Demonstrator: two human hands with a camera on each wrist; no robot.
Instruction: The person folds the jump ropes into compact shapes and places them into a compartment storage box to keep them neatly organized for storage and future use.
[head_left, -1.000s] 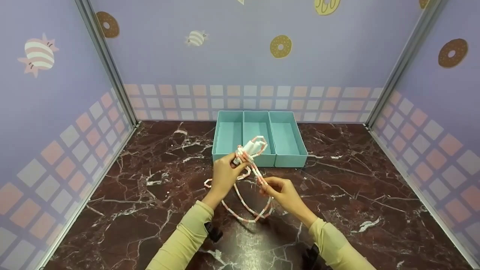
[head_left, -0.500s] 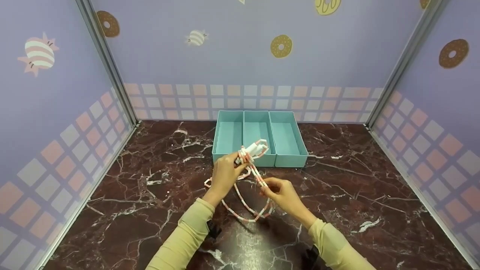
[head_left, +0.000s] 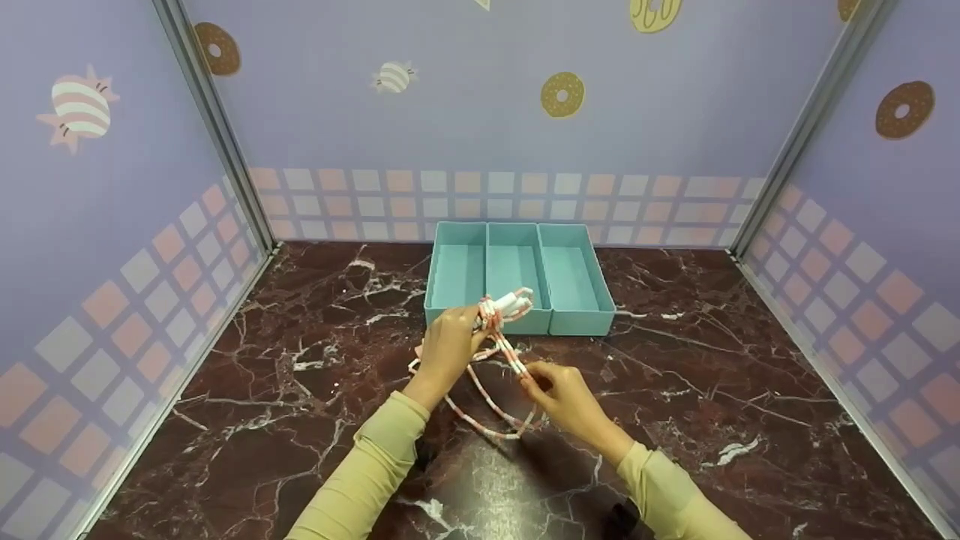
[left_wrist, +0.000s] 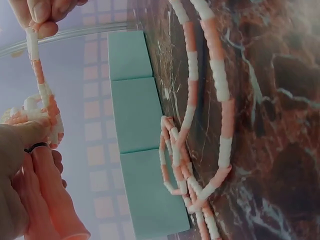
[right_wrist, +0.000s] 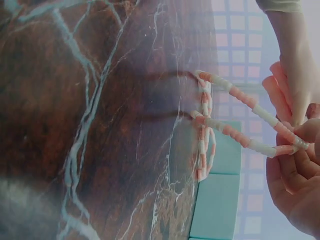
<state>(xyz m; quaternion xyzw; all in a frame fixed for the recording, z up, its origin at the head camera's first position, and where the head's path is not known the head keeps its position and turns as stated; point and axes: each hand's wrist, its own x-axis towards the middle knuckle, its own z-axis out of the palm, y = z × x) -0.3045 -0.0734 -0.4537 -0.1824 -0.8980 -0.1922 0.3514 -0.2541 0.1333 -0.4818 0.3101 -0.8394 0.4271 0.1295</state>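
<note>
Pink-and-white beaded jump rope (head_left: 510, 352) occupies the centre of the frame, its handles (left_wrist: 57, 195) gripped in the left hand (head_left: 448, 337) while the right hand (head_left: 568, 395) pinches a doubled strand (head_left: 517, 365). Winding seems the step in hand; the next turn likely needs a taut strand.

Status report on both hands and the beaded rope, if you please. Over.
Left hand grips beaded rope and pink handles; right hand pinches a strand. Lower loops on table. Nothing visibly blocking; teal compartments behind.
</note>
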